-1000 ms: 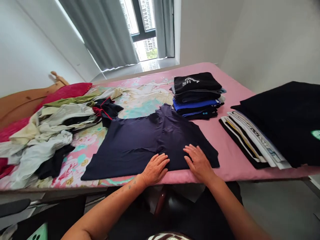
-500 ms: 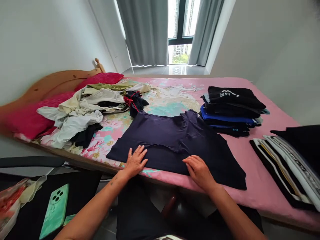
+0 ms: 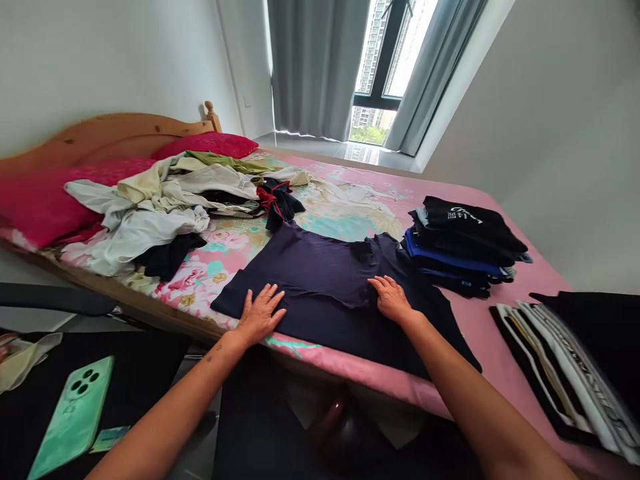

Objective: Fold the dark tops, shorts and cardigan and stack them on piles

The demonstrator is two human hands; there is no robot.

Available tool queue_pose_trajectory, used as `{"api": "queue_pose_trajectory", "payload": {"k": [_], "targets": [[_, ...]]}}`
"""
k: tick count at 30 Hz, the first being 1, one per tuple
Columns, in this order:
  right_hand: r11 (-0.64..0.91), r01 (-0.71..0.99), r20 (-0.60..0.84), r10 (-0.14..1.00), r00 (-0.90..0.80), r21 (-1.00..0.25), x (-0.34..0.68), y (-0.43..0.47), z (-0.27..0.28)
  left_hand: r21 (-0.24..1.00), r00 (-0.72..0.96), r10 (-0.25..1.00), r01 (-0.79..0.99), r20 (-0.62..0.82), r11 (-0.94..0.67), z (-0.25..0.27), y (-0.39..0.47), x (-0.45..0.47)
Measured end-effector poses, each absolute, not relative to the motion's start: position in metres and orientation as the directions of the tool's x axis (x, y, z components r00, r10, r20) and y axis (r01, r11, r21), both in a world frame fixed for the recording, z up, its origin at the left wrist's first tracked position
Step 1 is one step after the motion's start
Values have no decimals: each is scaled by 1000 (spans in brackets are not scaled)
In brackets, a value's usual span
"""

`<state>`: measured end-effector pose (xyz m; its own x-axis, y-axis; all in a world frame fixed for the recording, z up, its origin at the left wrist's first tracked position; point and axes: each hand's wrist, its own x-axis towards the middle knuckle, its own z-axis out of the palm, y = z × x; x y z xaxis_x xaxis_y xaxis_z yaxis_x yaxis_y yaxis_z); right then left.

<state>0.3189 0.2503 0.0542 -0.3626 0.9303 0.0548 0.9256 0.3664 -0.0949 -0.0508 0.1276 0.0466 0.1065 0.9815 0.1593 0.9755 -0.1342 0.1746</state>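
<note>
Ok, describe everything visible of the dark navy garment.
The dark navy garment lies spread near the bed's edge, beside the folded stack. It looks like thin, smooth cloth, creased across the middle and bunched toward the far right. The left hand lies flat on its near left part; the right hand appears to touch its right half.
</note>
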Motion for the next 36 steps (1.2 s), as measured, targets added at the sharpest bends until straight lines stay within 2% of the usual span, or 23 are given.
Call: {"api": "queue_pose_trajectory", "payload": {"k": [3,5,8,12,16,18,22,23,25,27,29,32,36], "targets": [[327,939,-8,944,-330,-101,322,262,58,165,58,981,982,184,-89,51,136,-65],[316,944,-5,948,-317,-97,324,266,61,178,96,974,975,206,-133,56,135,-63],[372,923,73,928,-366,-96,326,267,66,232,286,928,911,238,-341,62,125,-34],[432,896,187,893,-410,-97,327,262,71,326,591,763,691,260,-646,61,118,41],[376,922,275,899,-341,-85,336,257,77,347,734,605,505,309,-790,53,135,112],[310,949,295,913,-280,-58,345,256,82,348,705,634,535,318,-770,48,147,131],[162,986,350,927,-134,-50,354,244,91,350,576,767,683,281,-641,39,159,144],[184,980,379,914,-142,-77,350,238,91,348,566,780,698,267,-626,38,159,145],[333,927,433,871,-233,-171,335,222,88,351,571,785,703,239,-618,37,157,146],[516,810,457,813,-361,-280,315,203,79,359,597,772,686,220,-633,38,154,144],[608,708,456,776,-435,-360,297,185,65,361,613,760,673,215,-645,40,153,133],[598,693,432,792,-432,-402,286,168,40,323,544,813,746,208,-582,44,155,89],[576,715,454,799,-393,-395,290,167,27,212,273,948,929,162,-304,52,169,-13]]}}
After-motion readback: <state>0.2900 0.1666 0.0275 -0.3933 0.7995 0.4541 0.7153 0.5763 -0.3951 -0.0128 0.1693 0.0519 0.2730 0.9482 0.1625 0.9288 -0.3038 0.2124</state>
